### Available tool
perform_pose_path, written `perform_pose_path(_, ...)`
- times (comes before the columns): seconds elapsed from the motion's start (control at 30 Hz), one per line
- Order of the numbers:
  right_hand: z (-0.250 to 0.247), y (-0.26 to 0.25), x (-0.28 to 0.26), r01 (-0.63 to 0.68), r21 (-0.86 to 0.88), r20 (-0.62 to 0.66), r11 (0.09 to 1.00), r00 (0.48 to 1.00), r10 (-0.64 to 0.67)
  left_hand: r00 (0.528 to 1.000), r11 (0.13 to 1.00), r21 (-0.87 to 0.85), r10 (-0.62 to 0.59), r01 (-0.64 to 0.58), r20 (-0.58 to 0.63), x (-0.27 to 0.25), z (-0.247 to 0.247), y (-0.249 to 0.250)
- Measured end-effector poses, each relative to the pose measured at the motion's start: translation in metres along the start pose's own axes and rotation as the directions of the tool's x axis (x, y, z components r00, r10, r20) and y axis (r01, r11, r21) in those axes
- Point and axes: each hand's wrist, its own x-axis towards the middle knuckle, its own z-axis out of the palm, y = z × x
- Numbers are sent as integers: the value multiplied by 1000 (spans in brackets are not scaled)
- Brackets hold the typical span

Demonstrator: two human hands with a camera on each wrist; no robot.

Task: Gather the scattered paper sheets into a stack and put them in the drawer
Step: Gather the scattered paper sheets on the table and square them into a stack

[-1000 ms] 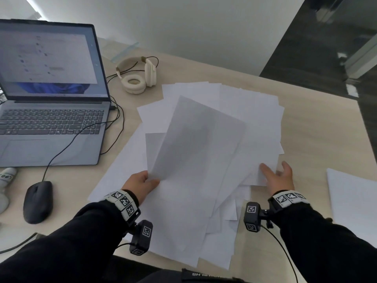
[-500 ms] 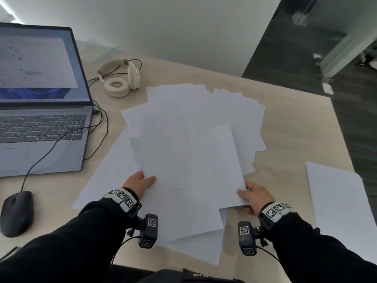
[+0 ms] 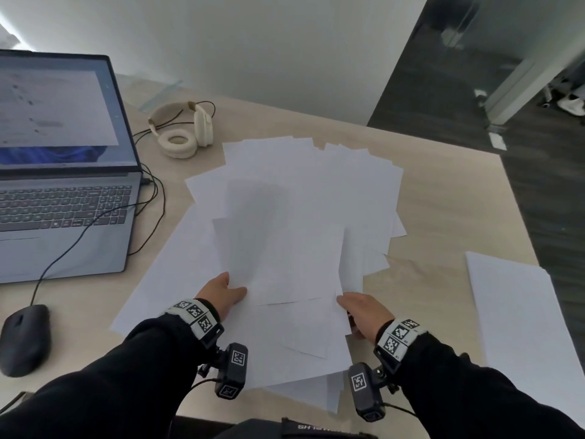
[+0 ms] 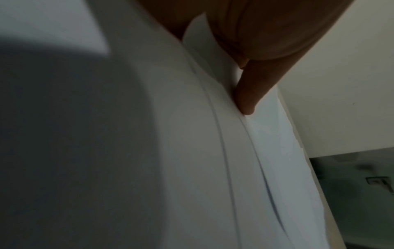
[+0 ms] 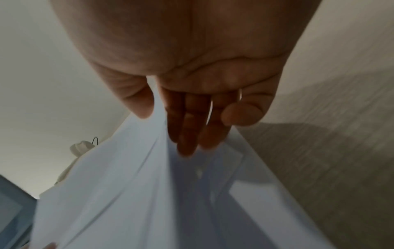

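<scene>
A loose pile of white paper sheets fans across the middle of the desk. My left hand pinches the near-left edge of the top sheets, thumb pressed on the paper. My right hand pinches the near-right corner of the same sheets. In the right wrist view its thumb lies on top and its fingers sit underneath. One more sheet lies apart at the desk's right edge. No drawer is in view.
An open laptop stands at the left with cables running beside it. Cream headphones lie behind the pile. A black mouse sits at the near left. The desk's right edge drops to dark floor.
The sheet that my left hand held raised has come down onto the pile. My right hand slid from the pile's right side to its near-right corner and took hold there.
</scene>
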Motion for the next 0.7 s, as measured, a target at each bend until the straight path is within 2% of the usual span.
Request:
perform_pose_path(0.07, -7, -2, 2, 13, 60, -110, 998, 994, -6, 999, 998, -54, 32, -31, 3, 1, -4, -2)
perform_pose_path(0.13, -12, -8, 3, 27, 144, -161, 989, 987, -4, 998, 990, -128, 56, -53, 15, -3, -8, 3)
perform_pose_path(0.23, -15, -18, 7, 5, 311, -86, 950, 996, 22, 993, 969, -226, 114, -103, 35, -8, -11, 10)
perform_pose_path(0.3, -13, -27, 8, 20, 458, -25, 889, 1000, -10, 990, 948, -300, 127, -104, 59, -14, -11, 19)
perform_pose_path(0.37, -13, -37, 11, 72, 560, -38, 825, 997, -61, 984, 935, -335, 154, -116, 88, -19, -11, 27)
perform_pose_path(0.43, -14, -46, 12, 119, 582, -86, 804, 993, -84, 979, 928, -358, 159, -105, 124, -21, -12, 32)
perform_pose_path(0.57, -15, -52, 6, 132, 519, -122, 845, 989, -80, 955, 935, -330, 207, -130, 212, -16, -8, 28)
perform_pose_path(0.7, -15, -50, 0, 172, 591, -147, 788, 984, -105, 939, 941, -301, 233, -152, 254, -16, -6, 34)
